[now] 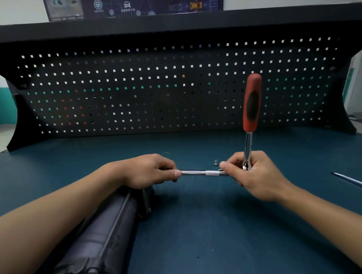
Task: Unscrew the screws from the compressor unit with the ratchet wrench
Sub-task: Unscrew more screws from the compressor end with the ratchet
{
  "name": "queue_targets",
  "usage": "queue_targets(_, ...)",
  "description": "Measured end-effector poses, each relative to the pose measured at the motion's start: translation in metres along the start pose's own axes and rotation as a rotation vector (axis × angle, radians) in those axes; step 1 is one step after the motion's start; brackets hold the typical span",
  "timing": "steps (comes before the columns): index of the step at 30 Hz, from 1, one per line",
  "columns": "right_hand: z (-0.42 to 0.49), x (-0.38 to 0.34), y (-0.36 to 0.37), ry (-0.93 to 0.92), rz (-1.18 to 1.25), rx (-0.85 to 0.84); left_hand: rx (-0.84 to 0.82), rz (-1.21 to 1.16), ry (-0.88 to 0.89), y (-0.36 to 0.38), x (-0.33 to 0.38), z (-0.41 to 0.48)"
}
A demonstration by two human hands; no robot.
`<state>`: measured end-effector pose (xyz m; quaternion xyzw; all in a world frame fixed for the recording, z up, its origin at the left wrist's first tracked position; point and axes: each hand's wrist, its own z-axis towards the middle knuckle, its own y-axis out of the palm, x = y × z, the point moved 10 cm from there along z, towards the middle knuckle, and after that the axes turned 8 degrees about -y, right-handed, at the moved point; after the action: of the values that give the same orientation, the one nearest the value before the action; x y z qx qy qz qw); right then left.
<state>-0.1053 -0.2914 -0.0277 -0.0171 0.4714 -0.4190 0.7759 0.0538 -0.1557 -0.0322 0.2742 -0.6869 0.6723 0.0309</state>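
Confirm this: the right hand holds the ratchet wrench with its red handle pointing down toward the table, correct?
No. The head view shows the right hand holding the ratchet wrench with its red handle pointing up, away from the table.

On the teal bench (207, 233) lie compressor unit (93, 244), screw (215, 162) and thin rod (361, 183).

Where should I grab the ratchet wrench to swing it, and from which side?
Take the ratchet wrench by its thick red handle, which stands upright and free above the right hand. Come from the right, probably: the left hand and extension bar fill the left side.
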Motion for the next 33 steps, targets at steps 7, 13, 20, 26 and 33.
queue_targets(7,0.004,-0.009,-0.002,-0.16,-0.072,-0.004,0.016,0.017,-0.009,-0.002,0.0,0.0)
queue_targets(13,0.004,-0.022,-0.002,-0.419,-0.305,-0.013,0.024,0.026,-0.003,-0.001,0.0,-0.002)
queue_targets(20,0.004,-0.028,-0.002,-0.543,-0.318,0.054,0.036,0.044,-0.013,-0.003,0.001,-0.002)
queue_targets(26,0.005,-0.01,0.002,-0.273,-0.178,-0.001,0.034,0.05,-0.023,-0.001,-0.002,0.0)
queue_targets(33,0.005,0.027,0.006,0.26,0.147,0.008,0.027,0.073,-0.007,-0.003,0.002,0.0)
